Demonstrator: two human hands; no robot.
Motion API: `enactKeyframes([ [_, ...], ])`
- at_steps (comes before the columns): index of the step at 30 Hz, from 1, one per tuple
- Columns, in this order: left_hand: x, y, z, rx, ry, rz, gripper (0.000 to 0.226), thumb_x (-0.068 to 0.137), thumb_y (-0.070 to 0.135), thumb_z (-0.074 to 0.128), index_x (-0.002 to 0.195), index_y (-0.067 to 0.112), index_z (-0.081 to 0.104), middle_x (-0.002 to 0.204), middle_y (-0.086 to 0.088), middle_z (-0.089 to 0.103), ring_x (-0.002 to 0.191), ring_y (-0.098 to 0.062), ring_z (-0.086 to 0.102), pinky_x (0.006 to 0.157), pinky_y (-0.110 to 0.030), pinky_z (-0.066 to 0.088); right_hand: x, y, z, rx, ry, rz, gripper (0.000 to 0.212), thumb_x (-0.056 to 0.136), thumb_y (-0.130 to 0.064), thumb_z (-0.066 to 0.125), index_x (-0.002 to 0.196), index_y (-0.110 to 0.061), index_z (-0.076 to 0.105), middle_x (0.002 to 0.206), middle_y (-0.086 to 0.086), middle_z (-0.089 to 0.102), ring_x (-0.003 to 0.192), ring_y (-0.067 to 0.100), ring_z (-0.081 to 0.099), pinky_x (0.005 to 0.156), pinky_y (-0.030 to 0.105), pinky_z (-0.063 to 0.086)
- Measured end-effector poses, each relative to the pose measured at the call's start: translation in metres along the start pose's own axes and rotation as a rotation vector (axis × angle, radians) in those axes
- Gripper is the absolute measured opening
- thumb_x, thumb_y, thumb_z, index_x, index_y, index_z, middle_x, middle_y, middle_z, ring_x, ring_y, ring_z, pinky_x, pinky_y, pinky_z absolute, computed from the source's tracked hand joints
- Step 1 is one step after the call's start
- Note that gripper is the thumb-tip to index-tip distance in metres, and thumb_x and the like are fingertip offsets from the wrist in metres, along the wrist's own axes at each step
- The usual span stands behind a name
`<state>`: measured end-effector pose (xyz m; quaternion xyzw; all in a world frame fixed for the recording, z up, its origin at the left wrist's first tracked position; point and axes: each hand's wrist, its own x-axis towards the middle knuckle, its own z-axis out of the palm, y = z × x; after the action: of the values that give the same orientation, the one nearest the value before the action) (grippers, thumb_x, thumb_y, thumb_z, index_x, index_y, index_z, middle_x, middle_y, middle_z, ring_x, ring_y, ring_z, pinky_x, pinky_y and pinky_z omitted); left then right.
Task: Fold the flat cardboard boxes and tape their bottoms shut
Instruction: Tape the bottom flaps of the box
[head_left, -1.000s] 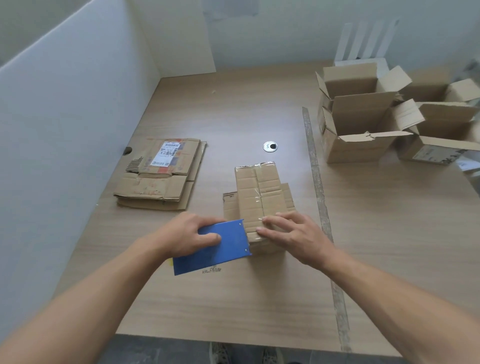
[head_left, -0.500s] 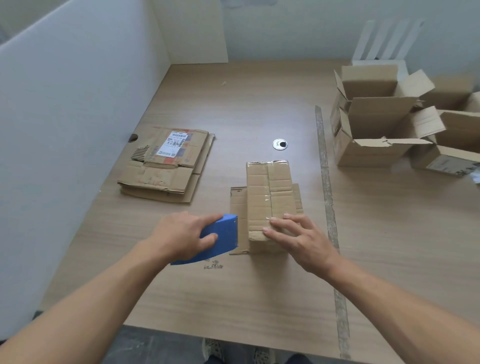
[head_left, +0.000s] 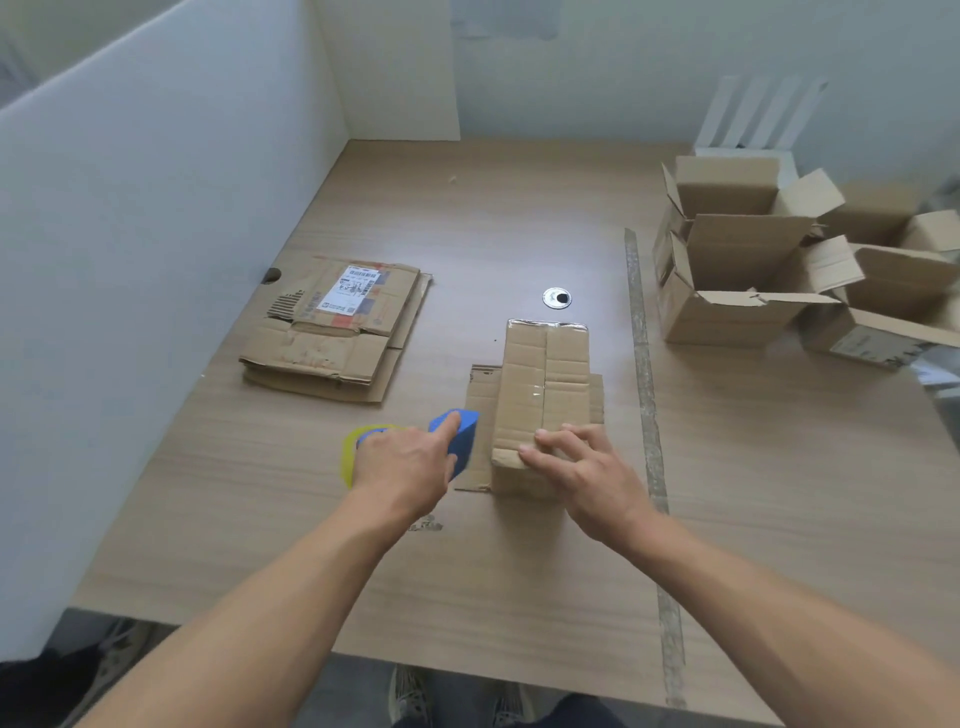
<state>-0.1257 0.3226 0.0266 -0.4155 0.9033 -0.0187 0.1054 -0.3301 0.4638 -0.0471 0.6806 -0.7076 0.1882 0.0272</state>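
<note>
The left hand (head_left: 402, 465) grips a blue tape dispenser (head_left: 461, 439), just left of the upturned cardboard box (head_left: 543, 384). The right hand (head_left: 587, 467) rests straight fingers on the box's near end. Beyond the left hand lies a stack of flat boxes (head_left: 332, 332).

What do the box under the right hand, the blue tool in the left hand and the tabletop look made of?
Box: brown cardboard, matte and creased; glossy clear tape glints along its centre seam. Tape dispenser: smooth blue body, probably plastic; the yellowish ring behind it is blurred. Tabletop: pale wood-grain surface with slight sheen, likely laminate.
</note>
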Motion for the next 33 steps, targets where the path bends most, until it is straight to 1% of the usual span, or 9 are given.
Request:
enactKeyframes([
  [5, -0.019, -0.008, 0.028, -0.153, -0.054, -0.112, 0.048, 0.101, 0.046, 0.038, 0.146, 0.039, 0.024, 0.101, 0.0, 0.066, 0.092, -0.028, 0.064, 0.066, -0.031, 0.039, -0.018, -0.011, -0.001, -0.012, 0.003, 0.014, 0.086, 0.058, 0.009, 0.079, 0.129, -0.035, 0.059, 0.129, -0.004, 0.058, 0.107, 0.03, 0.047, 0.072, 0.038, 0.058],
  [13, -0.053, -0.029, 0.085, -0.192, -0.167, -0.2, 0.069, 0.102, 0.042, 0.04, 0.156, 0.036, -0.001, 0.11, -0.005, 0.057, 0.081, -0.02, 0.044, 0.072, -0.031, 0.037, -0.034, -0.017, -0.008, 0.022, 0.0, 0.03, 0.091, 0.06, 0.017, 0.073, 0.13, -0.037, 0.053, 0.137, -0.006, 0.053, 0.114, 0.03, 0.048, 0.075, 0.042, 0.058],
  [17, -0.061, -0.032, 0.098, -0.347, -0.18, -0.245, 0.073, 0.1, 0.044, 0.044, 0.154, 0.043, -0.005, 0.107, -0.004, 0.055, 0.086, -0.022, 0.055, 0.069, -0.033, 0.042, -0.045, -0.024, -0.01, 0.06, 0.024, 0.065, 0.089, 0.059, 0.017, 0.078, 0.128, -0.036, 0.056, 0.14, 0.001, 0.047, 0.123, 0.034, 0.044, 0.085, 0.044, 0.056],
  [19, -0.062, -0.034, 0.101, -0.337, -0.179, -0.245, 0.071, 0.097, 0.046, 0.049, 0.154, 0.043, 0.006, 0.112, -0.005, 0.055, 0.098, -0.024, 0.056, 0.075, -0.034, 0.045, -0.045, -0.028, -0.012, 0.069, 0.036, 0.071, 0.08, 0.065, 0.015, 0.077, 0.126, -0.034, 0.06, 0.142, 0.007, 0.046, 0.129, 0.038, 0.042, 0.09, 0.048, 0.054],
  [22, -0.062, -0.031, 0.096, -0.354, 0.058, -0.219, 0.055, 0.089, 0.045, 0.064, 0.141, 0.03, 0.05, 0.132, -0.007, 0.053, 0.117, -0.03, 0.05, 0.095, -0.04, 0.044, -0.04, -0.028, -0.016, 0.126, 0.046, 0.07, 0.063, 0.075, 0.008, 0.076, 0.124, -0.03, 0.064, 0.138, 0.01, 0.054, 0.131, 0.04, 0.044, 0.096, 0.053, 0.051],
  [24, -0.06, -0.021, 0.086, -0.524, 0.18, -0.106, 0.046, 0.086, 0.041, 0.069, 0.127, 0.022, 0.064, 0.133, -0.006, 0.056, 0.119, -0.03, 0.052, 0.097, -0.04, 0.044, -0.041, -0.029, -0.018, 0.16, 0.036, 0.075, 0.058, 0.078, 0.006, 0.075, 0.123, -0.029, 0.066, 0.137, 0.009, 0.055, 0.133, 0.037, 0.043, 0.099, 0.052, 0.049],
  [26, -0.059, -0.006, 0.068, -0.821, 0.054, -0.032, 0.045, 0.092, 0.04, 0.064, 0.134, 0.025, 0.058, 0.131, 0.004, 0.054, 0.12, -0.017, 0.051, 0.098, -0.031, 0.042, -0.045, -0.029, -0.019, 0.196, 0.033, 0.075, 0.052, 0.082, 0.003, 0.073, 0.123, -0.029, 0.068, 0.138, 0.006, 0.055, 0.134, 0.034, 0.041, 0.103, 0.049, 0.045],
  [29, -0.058, 0.018, 0.048, -1.185, -0.246, -0.075, 0.052, 0.096, 0.034, 0.06, 0.146, 0.031, 0.044, 0.13, 0.01, 0.053, 0.116, -0.006, 0.054, 0.095, -0.023, 0.043, -0.052, -0.03, -0.019, 0.244, 0.054, 0.096, 0.036, 0.091, -0.012, 0.062, 0.122, -0.03, 0.069, 0.139, 0.003, 0.055, 0.136, 0.029, 0.039, 0.107, 0.042, 0.039],
  [33, -0.058, 0.045, 0.041, -1.344, -0.264, -0.109, 0.049, 0.098, 0.023, 0.057, 0.145, 0.028, 0.046, 0.128, 0.011, 0.059, 0.113, -0.007, 0.06, 0.103, -0.034, 0.048, -0.053, -0.029, -0.015, 0.287, 0.065, 0.142, 0.036, 0.089, -0.013, 0.06, 0.12, -0.03, 0.07, 0.139, 0.001, 0.055, 0.136, 0.027, 0.038, 0.111, 0.033, 0.031],
])
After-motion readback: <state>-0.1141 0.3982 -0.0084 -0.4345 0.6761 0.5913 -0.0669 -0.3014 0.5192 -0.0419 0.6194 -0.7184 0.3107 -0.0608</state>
